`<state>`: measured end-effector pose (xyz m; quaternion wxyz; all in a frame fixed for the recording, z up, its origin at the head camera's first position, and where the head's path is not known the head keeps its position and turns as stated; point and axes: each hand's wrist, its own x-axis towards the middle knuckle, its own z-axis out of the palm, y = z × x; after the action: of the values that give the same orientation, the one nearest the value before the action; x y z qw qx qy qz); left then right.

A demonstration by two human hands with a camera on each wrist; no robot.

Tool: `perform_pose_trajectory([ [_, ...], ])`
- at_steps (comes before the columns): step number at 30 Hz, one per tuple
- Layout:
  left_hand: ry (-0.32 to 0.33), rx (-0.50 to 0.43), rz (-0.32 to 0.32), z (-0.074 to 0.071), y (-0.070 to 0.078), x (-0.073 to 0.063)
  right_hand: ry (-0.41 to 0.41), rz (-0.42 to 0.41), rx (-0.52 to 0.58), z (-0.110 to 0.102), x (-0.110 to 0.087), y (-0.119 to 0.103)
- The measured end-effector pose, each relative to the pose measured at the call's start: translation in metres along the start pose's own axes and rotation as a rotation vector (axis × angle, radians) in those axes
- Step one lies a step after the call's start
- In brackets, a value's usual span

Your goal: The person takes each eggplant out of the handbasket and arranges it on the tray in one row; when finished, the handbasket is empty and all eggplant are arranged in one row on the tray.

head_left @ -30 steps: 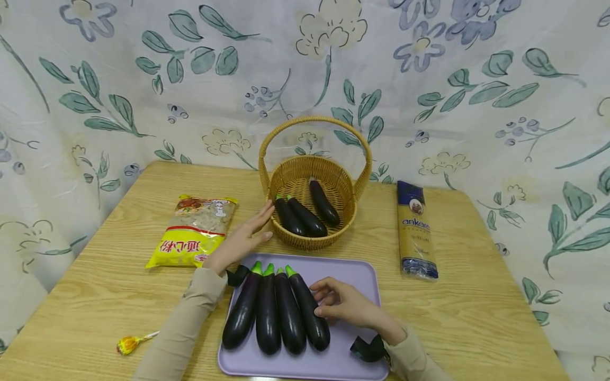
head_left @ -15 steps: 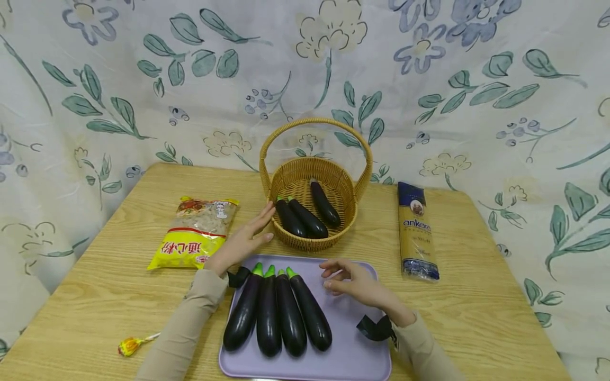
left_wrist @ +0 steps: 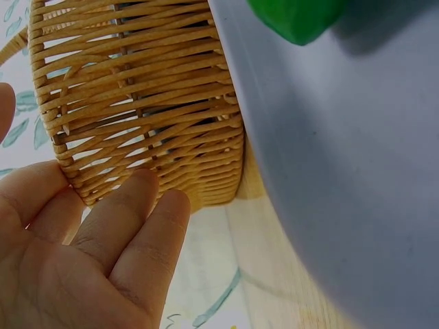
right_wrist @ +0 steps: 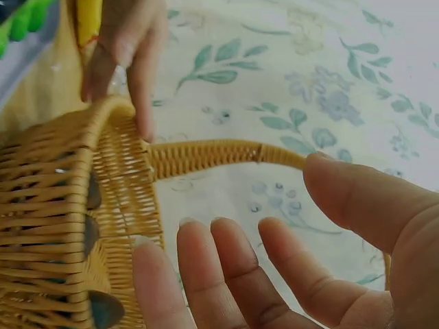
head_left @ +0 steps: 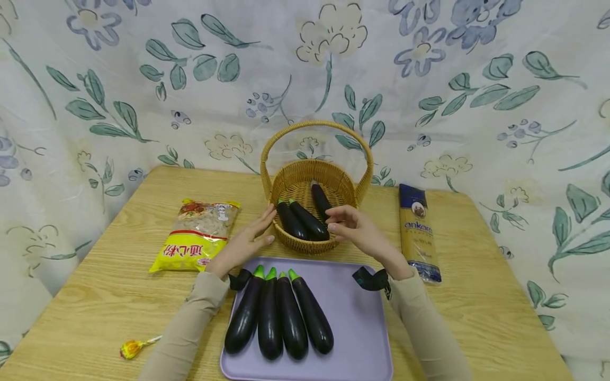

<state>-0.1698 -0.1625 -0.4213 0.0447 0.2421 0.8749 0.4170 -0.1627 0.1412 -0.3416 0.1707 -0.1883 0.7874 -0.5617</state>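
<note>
A wicker basket [head_left: 312, 246] with a tall hoop handle holds three eggplants, one of them a dark eggplant [head_left: 310, 221] near the front. My left hand [head_left: 244, 241] rests with extended fingers against the basket's left side; the left wrist view shows its fingertips on the weave. Over the basket's right rim hovers my right hand [head_left: 359, 233], fingers slightly bent and nothing between them, overlapping the rightmost eggplant [head_left: 320, 200] in the head view. Below, several larger eggplants [head_left: 270, 317] lie side by side on a lilac tray [head_left: 357, 338], green stems pointing away from me.
Left of the basket lies a yellow bag of pasta [head_left: 197, 235]. A blue and gold spaghetti packet [head_left: 419, 233] is at the right. A wrapped lollipop [head_left: 133, 348] sits near the front left. Behind the wooden table [head_left: 476, 296] hangs a floral curtain [head_left: 305, 63].
My right hand has left the rightmost eggplant on the tray and moved up and forward to the basket's right rim. The left hand has stayed at the basket's side.
</note>
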Motion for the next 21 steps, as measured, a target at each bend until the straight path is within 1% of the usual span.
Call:
perform_pose_trajectory([
  [4, -0.004, 0.003, -0.014, 0.000, 0.000, 0.000, 0.027, 0.010, -0.002, -0.003, 0.013, -0.005],
  [7, -0.005, 0.004, -0.014, -0.001, 0.001, 0.000, 0.071, 0.018, -0.009, -0.004, 0.024, -0.006],
  [11, -0.004, 0.001, -0.009, -0.001, 0.001, 0.000, 0.138, 0.048, -0.019, -0.006, 0.038, -0.006],
  [15, -0.001, -0.004, -0.001, 0.000, 0.000, 0.000, 0.182, 0.077, -0.027, -0.010, 0.052, -0.004],
  [21, 0.002, -0.003, -0.006, 0.001, 0.000, -0.002, 0.236, 0.125, 0.007, -0.013, 0.070, 0.000],
])
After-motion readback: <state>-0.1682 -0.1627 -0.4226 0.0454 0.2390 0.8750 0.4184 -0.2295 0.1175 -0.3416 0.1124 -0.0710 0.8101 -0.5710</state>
